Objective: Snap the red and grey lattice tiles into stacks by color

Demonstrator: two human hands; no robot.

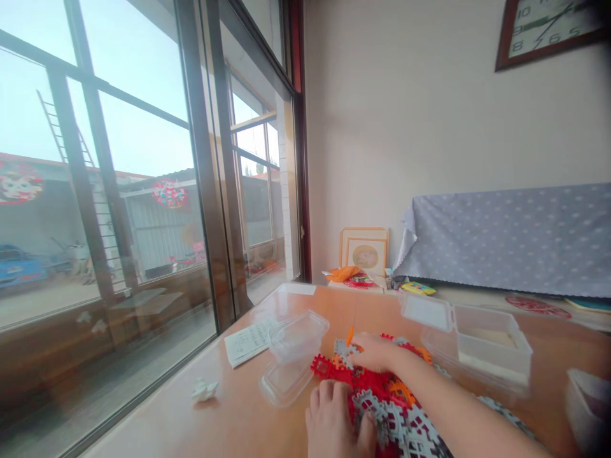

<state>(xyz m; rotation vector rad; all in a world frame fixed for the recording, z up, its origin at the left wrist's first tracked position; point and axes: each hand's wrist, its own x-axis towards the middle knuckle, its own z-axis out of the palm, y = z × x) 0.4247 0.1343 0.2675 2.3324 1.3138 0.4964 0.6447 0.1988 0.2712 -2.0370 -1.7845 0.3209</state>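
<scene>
Your right hand [377, 352] is lying half open on the pile of red and gray plastic puzzle pieces [382, 388], and your left hand [331, 423] sits on its near edge, cut off by the frame. Can't tell if either's gripping. The paper sheet [249, 342] left of your hands is unreadable; the clock [548, 28] is cut off, numerals legible.

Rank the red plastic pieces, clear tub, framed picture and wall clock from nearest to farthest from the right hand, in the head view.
From the right hand:
1. Red plastic pieces: directly beneath and touching it.
2. Clear tub: to its left on the table.
3. Framed picture: beyond the table's far end.
4. Wall clock: high on the far wall.
</scene>
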